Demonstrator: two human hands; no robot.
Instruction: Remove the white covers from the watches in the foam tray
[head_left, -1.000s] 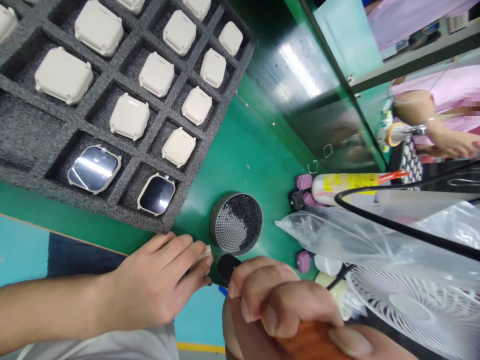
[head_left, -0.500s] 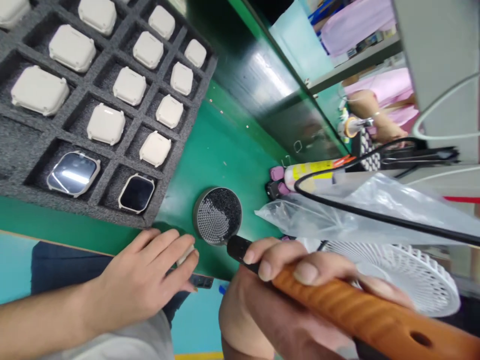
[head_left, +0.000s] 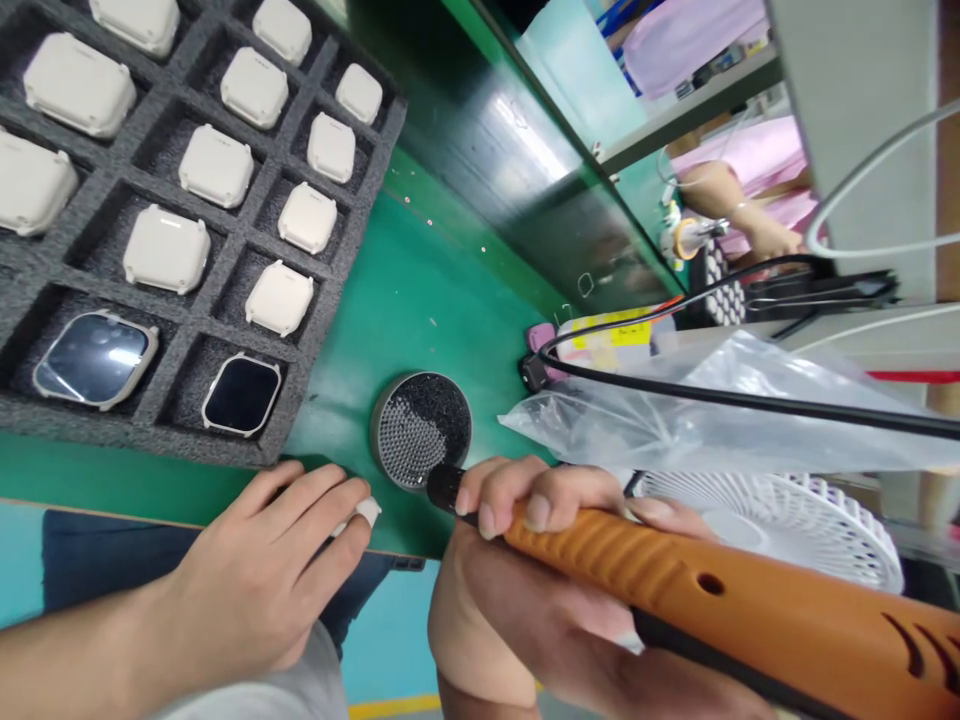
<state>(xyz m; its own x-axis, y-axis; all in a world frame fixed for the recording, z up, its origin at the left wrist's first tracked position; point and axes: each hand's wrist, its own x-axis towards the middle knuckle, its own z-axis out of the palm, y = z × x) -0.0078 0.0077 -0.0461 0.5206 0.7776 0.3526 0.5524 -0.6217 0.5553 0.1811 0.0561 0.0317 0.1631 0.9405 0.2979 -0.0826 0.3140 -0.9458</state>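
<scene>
My right hand is wrapped around an orange electric screwdriver. Its black nose comes over the near rim of a round dish, which holds small black and grey pieces that look like screws. My left hand rests at the bench edge, its fingers curled on a small white watch case that they mostly hide. Up and left of it lies a grey foam tray of white watch cases. Two watches in its front row, one of them this dark-screened watch, face up.
A black cable crosses over a clear plastic bag on the right. Behind these are a white fan and a bottle with a yellow label. A dark glossy panel borders the green bench; beyond it is a co-worker's arm.
The screwdriver's nose has moved left and up, over the dish's rim. More of the white watch case shows at my left fingertips. The whole view has shifted slightly.
</scene>
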